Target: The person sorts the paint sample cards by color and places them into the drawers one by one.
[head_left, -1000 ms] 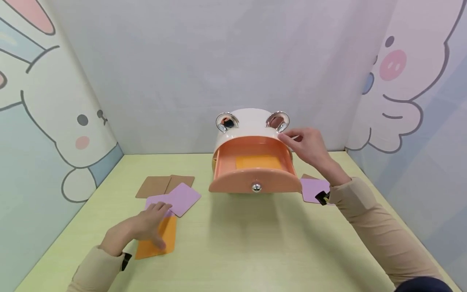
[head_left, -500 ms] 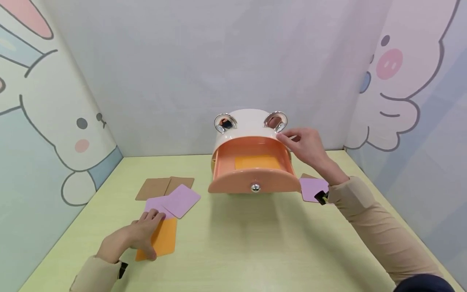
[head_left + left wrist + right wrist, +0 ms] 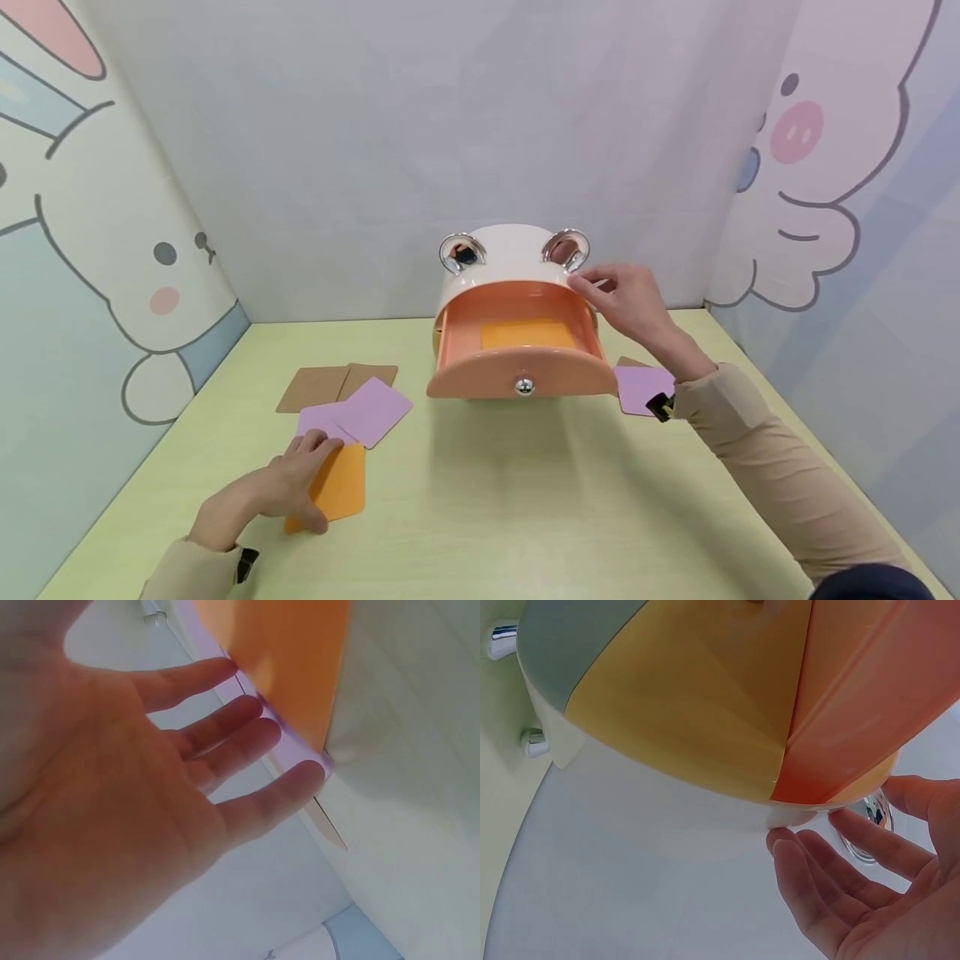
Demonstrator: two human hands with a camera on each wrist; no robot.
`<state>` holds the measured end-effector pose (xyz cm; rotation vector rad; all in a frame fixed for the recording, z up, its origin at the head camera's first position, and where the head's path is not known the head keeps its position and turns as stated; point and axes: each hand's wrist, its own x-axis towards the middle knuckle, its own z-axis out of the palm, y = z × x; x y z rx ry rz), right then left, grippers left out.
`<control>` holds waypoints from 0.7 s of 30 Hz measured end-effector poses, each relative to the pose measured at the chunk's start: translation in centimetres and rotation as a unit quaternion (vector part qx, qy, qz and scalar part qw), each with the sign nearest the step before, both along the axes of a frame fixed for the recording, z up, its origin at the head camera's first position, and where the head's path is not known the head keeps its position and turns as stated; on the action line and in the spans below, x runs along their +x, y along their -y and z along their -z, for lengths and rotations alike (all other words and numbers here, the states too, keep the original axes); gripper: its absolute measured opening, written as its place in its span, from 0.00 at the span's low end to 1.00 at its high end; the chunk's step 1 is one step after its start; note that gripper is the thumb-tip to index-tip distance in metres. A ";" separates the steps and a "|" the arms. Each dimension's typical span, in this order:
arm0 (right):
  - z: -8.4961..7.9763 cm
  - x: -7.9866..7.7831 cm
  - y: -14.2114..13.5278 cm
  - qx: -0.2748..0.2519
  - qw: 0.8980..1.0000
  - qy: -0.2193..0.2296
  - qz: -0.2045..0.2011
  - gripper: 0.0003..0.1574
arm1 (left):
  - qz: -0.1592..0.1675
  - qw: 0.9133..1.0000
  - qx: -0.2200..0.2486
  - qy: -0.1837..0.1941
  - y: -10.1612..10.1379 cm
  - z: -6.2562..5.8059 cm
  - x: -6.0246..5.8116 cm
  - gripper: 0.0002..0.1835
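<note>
In the head view, my left hand [image 3: 277, 492] spans an orange card [image 3: 341, 483] at the front left, thumb at the near edge and fingertips at the far edge. The left wrist view shows those fingertips along the orange card [image 3: 292, 667], which looks slightly bowed; the thumb's tip is hidden there. My right hand [image 3: 630, 304] holds the upper right rim of a white frog-shaped drawer box [image 3: 517, 250], below a silver ring eye. Its fingertips touch the white shell [image 3: 682, 817] in the right wrist view. The peach drawer [image 3: 517, 371] is pulled out, with an orange card [image 3: 528, 333] inside.
Left of the box lie two overlapping purple cards [image 3: 375, 412] and two brown cards [image 3: 315, 389]. At the right, a purple card [image 3: 643, 390] partly covers a brown one beside my right forearm. The grey back wall [image 3: 480, 125] and printed side walls border the table.
My left hand has drawn back toward the front left, its thumb now at the near edge of the orange card. That card has shifted slightly. My right hand stays on the box.
</note>
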<state>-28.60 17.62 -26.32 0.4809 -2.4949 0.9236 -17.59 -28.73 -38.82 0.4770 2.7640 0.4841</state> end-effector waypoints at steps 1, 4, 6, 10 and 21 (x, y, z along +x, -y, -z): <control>0.0 0.0 0.0 0.000 1.000 0.000 0.000 0.20 | 0.000 1.000 0.002 0.003 0.0 0.0 0.0 0.56; 0.0 0.0 0.0 0.001 1.000 -0.001 0.001 0.20 | 0.000 1.000 0.001 0.008 0.1 0.1 -0.2 0.57; 0.0 0.0 0.0 0.001 1.000 -0.001 0.003 0.20 | 0.002 1.000 -0.003 0.009 0.1 0.1 -0.4 0.56; 0.0 -0.1 0.0 0.003 1.000 -0.003 0.008 0.20 | 0.000 1.000 -0.006 0.015 0.0 0.1 -0.7 0.54; 0.2 -0.1 0.0 0.003 1.000 -0.002 0.004 0.21 | 0.057 0.998 -0.001 -0.011 -0.5 -1.7 -1.5 0.53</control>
